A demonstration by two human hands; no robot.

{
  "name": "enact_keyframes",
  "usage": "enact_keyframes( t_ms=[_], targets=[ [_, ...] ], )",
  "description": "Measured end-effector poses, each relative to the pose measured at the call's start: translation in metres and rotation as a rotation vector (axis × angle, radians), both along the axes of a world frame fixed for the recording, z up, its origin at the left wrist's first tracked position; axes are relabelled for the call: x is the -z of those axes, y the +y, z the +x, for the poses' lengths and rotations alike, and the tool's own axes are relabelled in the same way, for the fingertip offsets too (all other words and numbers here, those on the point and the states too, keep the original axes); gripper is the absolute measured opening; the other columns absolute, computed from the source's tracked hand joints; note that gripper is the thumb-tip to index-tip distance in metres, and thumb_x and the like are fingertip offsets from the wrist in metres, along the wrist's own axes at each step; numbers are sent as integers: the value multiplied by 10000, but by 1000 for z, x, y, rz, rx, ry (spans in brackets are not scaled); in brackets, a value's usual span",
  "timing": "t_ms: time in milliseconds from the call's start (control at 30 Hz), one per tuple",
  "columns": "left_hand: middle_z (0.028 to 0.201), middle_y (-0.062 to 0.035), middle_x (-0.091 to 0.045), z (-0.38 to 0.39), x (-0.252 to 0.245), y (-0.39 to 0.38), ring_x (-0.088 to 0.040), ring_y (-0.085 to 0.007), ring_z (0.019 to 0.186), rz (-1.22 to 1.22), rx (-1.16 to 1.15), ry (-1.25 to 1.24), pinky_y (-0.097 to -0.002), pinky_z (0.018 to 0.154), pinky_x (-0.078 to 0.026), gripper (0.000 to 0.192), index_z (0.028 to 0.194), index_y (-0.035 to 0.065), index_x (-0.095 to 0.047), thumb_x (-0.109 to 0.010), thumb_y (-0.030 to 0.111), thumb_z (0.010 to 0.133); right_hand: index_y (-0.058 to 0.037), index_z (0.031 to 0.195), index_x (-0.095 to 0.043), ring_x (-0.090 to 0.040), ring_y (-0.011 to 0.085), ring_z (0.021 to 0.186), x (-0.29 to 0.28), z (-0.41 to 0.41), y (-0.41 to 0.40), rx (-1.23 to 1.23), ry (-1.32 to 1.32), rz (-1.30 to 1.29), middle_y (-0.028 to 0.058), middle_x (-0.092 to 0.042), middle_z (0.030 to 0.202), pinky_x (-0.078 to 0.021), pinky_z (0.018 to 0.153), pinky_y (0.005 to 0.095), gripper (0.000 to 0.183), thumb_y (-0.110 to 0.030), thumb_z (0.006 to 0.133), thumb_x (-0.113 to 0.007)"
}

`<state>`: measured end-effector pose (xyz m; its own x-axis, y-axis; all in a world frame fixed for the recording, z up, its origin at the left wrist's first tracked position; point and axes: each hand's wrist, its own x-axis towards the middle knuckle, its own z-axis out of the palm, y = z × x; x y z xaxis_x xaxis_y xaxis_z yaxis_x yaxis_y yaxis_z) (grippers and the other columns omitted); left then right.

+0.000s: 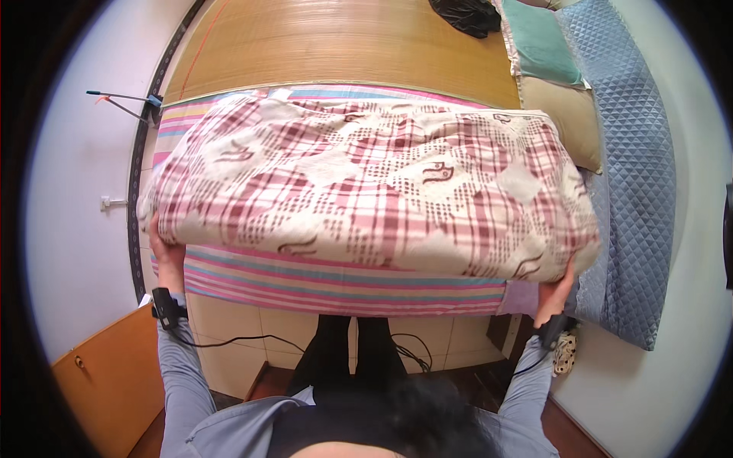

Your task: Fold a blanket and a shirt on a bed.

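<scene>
A folded plush blanket with a pink, white and brown plaid pattern spans the bed in front of me. My left hand holds its near left corner, the fingers tucked out of sight at the blanket's edge. At the near right corner my right hand grips the blanket, its fingers partly hidden too. Beneath the blanket lies a striped pink, blue and cream sheet, showing along the near edge and at the far left.
A woven mat covers the far part of the bed, with a black cloth on it. Green and beige pillows and a blue quilted headboard cover stand right. An orange wooden panel is at lower left; cables hang near my legs.
</scene>
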<state>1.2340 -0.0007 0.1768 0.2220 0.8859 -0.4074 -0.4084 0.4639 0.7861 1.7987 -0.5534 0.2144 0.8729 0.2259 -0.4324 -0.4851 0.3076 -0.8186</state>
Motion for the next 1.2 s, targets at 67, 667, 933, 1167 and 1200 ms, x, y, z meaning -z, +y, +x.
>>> enact_keyframes(
  t_ms=[67, 667, 933, 1167, 1200],
  targets=[
    [1113, -54, -592, -11, 13, -27, -558, -219, 1023, -130, -55, 44, -387, 902, -435, 428, 1167, 92, -534, -569, 318, 805, -58, 1200, -511, -521, 228, 1090, 36, -24, -42, 91, 108, -72, 75, -549, 1194, -407, 935, 380, 409, -302, 872, -538],
    [1142, -60, -561, -74, 140, -89, -545, -238, 1027, -429, -99, 97, -390, 872, -452, 478, 1190, 103, -487, -651, 149, 743, -65, 937, -615, -553, 121, 699, 111, -110, 104, -109, 97, -463, 0, -587, 809, -455, 632, 281, 160, -140, 796, -630],
    [1130, -88, -568, -16, 86, -99, -549, -224, 1030, -199, 47, 132, -365, 891, -442, 449, 1186, 33, -487, -595, 132, 762, -99, 1094, -521, -563, 383, 890, 107, -284, 235, -1527, -974, -788, 194, -538, 986, -484, 751, 424, 449, -66, 658, -622],
    [999, -40, -588, 71, 32, -145, -567, -152, 903, 186, 532, 426, -316, 781, -464, 367, 1081, 13, -547, -639, 87, 734, -78, 1299, -350, -529, 379, 946, 170, -362, 167, -1644, -835, -807, 193, -462, 1097, -464, 793, 421, 686, -13, 655, -578],
    [937, -26, -604, 81, 35, -152, -580, -145, 839, 260, 665, 474, -322, 737, -478, 346, 1056, 17, -559, -647, 107, 734, -66, 1292, -357, -520, 379, 967, 171, -360, 158, -1569, -842, -751, 194, -461, 1113, -458, 809, 419, 663, -5, 664, -563]
  ],
)
